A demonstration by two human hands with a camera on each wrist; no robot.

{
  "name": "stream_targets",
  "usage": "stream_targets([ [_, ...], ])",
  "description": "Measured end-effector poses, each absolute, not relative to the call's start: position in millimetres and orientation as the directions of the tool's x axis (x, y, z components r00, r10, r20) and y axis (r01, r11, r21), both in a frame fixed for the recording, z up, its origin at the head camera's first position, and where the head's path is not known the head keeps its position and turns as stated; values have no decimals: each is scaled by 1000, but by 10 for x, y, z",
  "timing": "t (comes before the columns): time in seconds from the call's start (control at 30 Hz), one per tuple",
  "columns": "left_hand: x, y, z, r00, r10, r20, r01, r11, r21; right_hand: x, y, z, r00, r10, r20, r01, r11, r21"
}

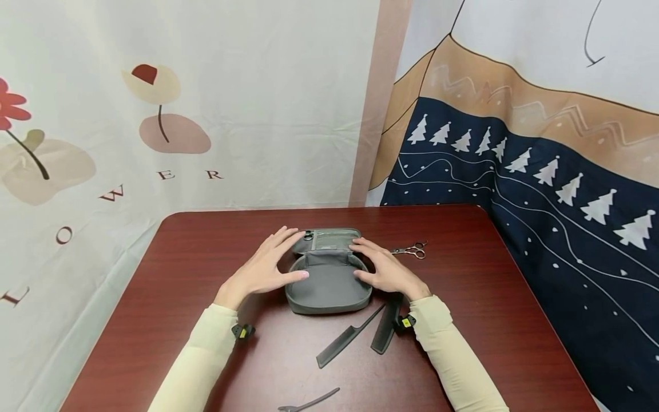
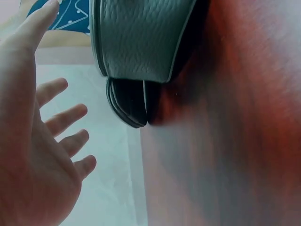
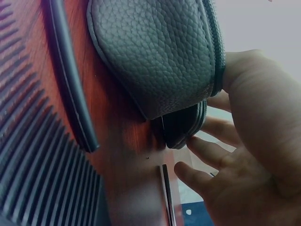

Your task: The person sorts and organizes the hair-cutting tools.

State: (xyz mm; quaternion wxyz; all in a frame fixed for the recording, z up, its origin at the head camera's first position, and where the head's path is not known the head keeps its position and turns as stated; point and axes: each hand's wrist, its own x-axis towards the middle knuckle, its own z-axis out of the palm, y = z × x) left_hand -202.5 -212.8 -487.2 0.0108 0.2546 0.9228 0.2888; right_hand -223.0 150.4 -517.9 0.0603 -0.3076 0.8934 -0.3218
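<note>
A grey zippered case [image 1: 329, 294] of pebbled, leather-like material lies unzipped on the table, its lid [image 1: 337, 233] folded back to the far side. A small dark-handled item [image 1: 308, 235] sits at the lid's left end. My left hand [image 1: 262, 264] hovers beside the case's left side with fingers spread, apart from it in the left wrist view. On the other side, my right hand [image 1: 388, 269] has its fingers extended along the lid's right edge and its thumb at the body's rim [image 3: 217, 70]; fingertips appear to touch the lid. Both hands hold nothing.
On the reddish-brown table [image 1: 453, 343], silver scissors [image 1: 416, 250] lie right of the lid. A tail comb [image 1: 340, 346] and a wider dark comb [image 1: 383, 332] lie in front of the case, partly under my right wrist. A thin grey tool [image 1: 311, 402] lies near the front.
</note>
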Motion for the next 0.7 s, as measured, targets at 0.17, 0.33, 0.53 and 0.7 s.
stream_targets([
  [0.17,-1864,-2111,-4892,-859,489,149,490,705,513,-2220,1496,-5172,-804,-588,90,-507,597,-622],
  [0.33,-1757,-2102,-4940,-855,497,148,500,717,486,-2217,1499,-5173,-803,-589,91,-507,596,-623],
  [0.53,-1695,-2069,-4974,-850,501,163,512,712,480,-2211,1500,-5167,-806,-587,82,-500,600,-625],
  [0.7,-1669,-2035,-5004,-844,508,171,523,709,473,-2206,1495,-5157,-804,-588,89,-508,601,-617],
])
